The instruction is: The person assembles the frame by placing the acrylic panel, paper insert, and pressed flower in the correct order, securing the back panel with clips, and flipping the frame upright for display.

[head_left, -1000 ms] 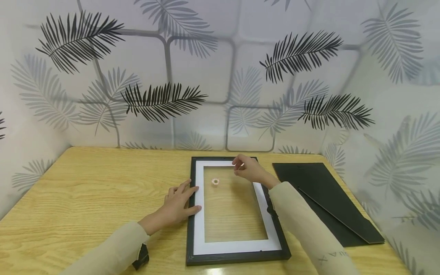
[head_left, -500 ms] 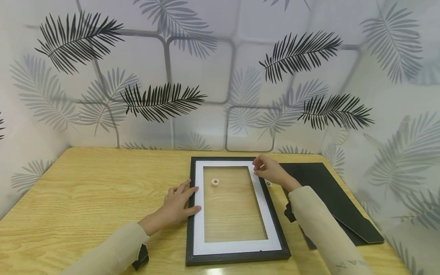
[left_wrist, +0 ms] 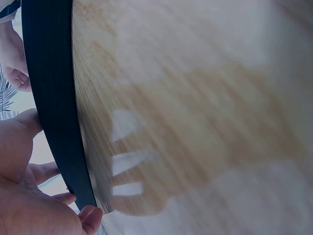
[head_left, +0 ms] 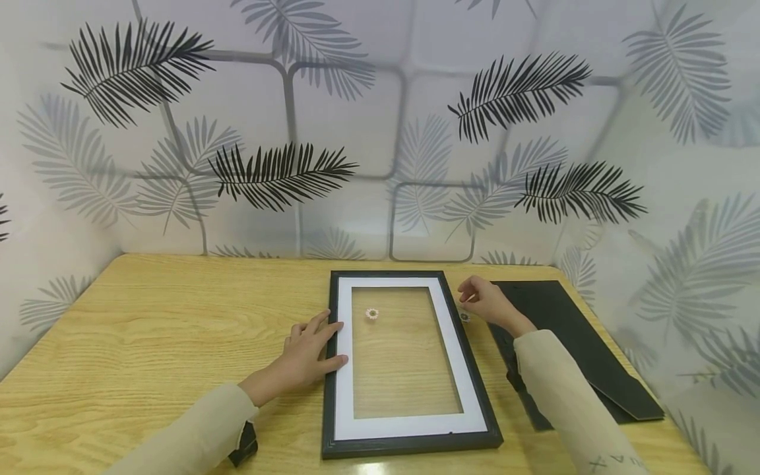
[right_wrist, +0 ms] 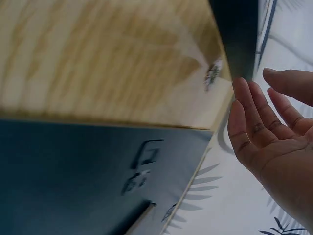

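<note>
A black picture frame [head_left: 412,446] with a white mat [head_left: 410,427] lies on the table. Within the mat's opening is a small pale flower [head_left: 372,314], towards the upper left. My left hand [head_left: 305,353] rests on the frame's left side, fingers spread over the edge and two fingertips on the mat. Just past the frame's right side hovers my right hand [head_left: 488,304], fingers loosely bent, thumb apart from them in the right wrist view, nothing between them. Close below its fingertips a second small flower [head_left: 465,317] lies on the table; the right wrist view shows this flower [right_wrist: 212,73] beside the frame.
To the right lies a black backing board [head_left: 549,316] with a stand flap [head_left: 629,396], partly covered by the right sleeve [head_left: 570,389]. The wooden table [head_left: 196,316] meets a leaf-patterned wall [head_left: 350,218] behind and at the sides.
My right hand has moved right, from over the frame's upper part to beyond its right side. The flower on the table has come into view. My left hand has stayed in place.
</note>
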